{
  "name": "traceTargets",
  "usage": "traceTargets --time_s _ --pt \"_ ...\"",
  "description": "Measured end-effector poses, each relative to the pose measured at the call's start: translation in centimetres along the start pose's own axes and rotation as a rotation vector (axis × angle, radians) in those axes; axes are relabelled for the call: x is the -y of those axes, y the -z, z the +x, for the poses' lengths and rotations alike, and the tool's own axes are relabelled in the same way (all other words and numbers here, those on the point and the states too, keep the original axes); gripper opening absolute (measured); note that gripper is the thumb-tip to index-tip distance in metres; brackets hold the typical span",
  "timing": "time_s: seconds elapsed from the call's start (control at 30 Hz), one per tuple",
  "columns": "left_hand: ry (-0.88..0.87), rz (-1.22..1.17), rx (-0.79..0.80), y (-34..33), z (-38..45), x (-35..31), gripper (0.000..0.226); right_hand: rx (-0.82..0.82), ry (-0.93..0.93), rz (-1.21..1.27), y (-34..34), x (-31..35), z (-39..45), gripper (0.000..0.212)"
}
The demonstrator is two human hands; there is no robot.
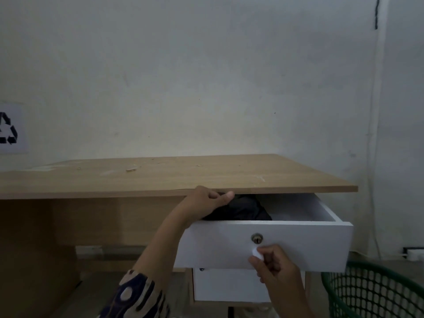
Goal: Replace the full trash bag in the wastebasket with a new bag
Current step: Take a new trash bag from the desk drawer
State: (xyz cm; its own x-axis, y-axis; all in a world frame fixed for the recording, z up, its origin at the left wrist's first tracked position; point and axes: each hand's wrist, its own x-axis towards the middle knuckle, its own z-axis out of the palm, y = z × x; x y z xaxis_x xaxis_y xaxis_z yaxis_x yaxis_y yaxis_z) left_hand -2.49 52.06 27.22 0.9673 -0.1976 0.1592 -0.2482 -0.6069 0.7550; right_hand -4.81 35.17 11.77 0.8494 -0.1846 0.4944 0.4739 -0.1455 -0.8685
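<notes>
A white drawer (298,244) under the wooden desk top stands pulled out. Inside it lies a crumpled black trash bag (243,210). My left hand (206,199) reaches into the drawer's left side, fingers curled on the black bag. My right hand (273,265) pinches the small white knob (257,254) on the drawer front, just below the keyhole (257,238). The green mesh wastebasket (371,292) stands on the floor at the lower right; I cannot see any bag in it.
The wooden desk top (160,177) carries a few crumbs and juts over the drawer. A second white drawer (227,288) sits below. A recycling sign (9,128) hangs on the wall at left; a white cable (372,157) runs down the wall at right.
</notes>
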Motion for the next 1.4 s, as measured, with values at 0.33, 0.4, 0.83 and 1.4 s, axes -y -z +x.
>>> traceTargets --time_s 0.33,0.4,0.83,1.4 --pt "-0.521 -0.177 -0.471 -0.5 -1.5 -1.4 0.043 -0.003 0.053 0.004 0.1 0.0 0.0 0.038" --pt "-0.664 -0.247 -0.582 0.5 -1.8 -2.7 0.047 -0.015 0.063 0.027 -0.1 0.1 0.0 0.019" --pt "-0.219 0.336 -0.52 0.3 5.1 1.7 0.042 0.003 0.042 0.029 0.0 -0.9 0.9 0.028" --pt "-0.04 0.679 -0.321 0.4 6.3 1.8 0.081 0.012 -0.006 0.038 -2.0 -1.3 9.7 0.015"
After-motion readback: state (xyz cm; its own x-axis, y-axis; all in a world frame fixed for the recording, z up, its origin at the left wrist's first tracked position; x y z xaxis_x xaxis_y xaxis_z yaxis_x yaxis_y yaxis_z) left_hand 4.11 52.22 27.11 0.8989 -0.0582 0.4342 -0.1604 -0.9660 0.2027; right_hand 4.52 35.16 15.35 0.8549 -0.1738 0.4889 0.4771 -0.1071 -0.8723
